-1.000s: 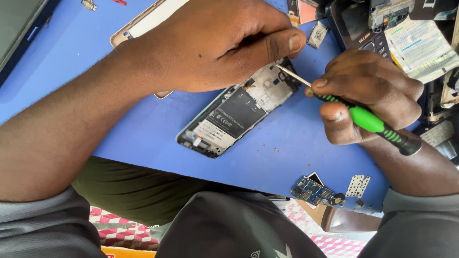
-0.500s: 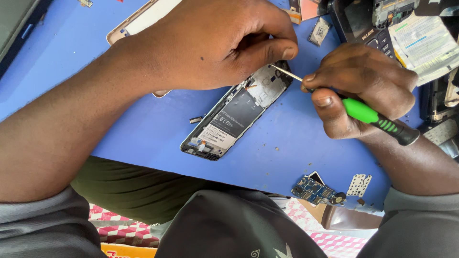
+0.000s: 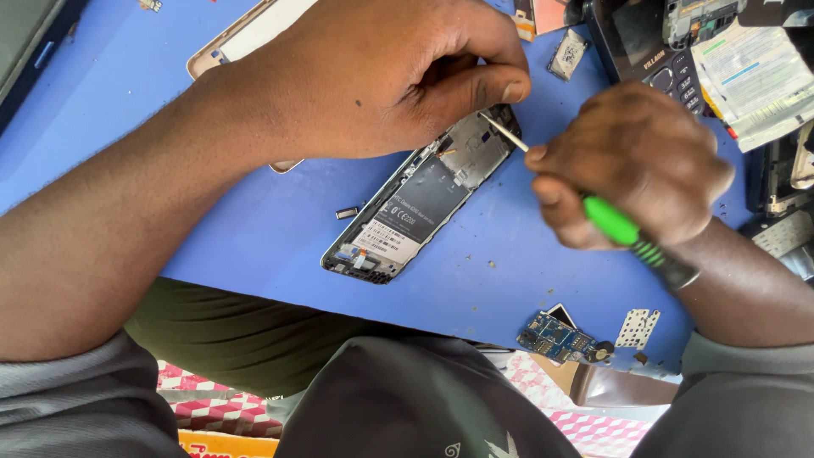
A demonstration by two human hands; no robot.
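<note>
An opened phone [image 3: 413, 208] with its back cover off lies diagonally on the blue mat [image 3: 254, 220]. My left hand [image 3: 381, 76] presses down on the phone's upper end, thumb and fingers pinched together over it. My right hand [image 3: 632, 161] grips a green-handled screwdriver [image 3: 610, 222]; its thin metal tip [image 3: 504, 133] touches the phone's top corner just under my left thumb.
A small blue circuit board [image 3: 561, 337] and a perforated metal shield [image 3: 638, 327] lie near the mat's front edge. A white phone cover [image 3: 246, 38] sits behind my left hand. A keypad phone [image 3: 640, 51], papers [image 3: 755, 76] and phone parts crowd the far right.
The view shifted slightly. My right hand has drawn a little to the right and lower with the screwdriver, while its tip stays at the phone's top corner. My left hand keeps its hold.
</note>
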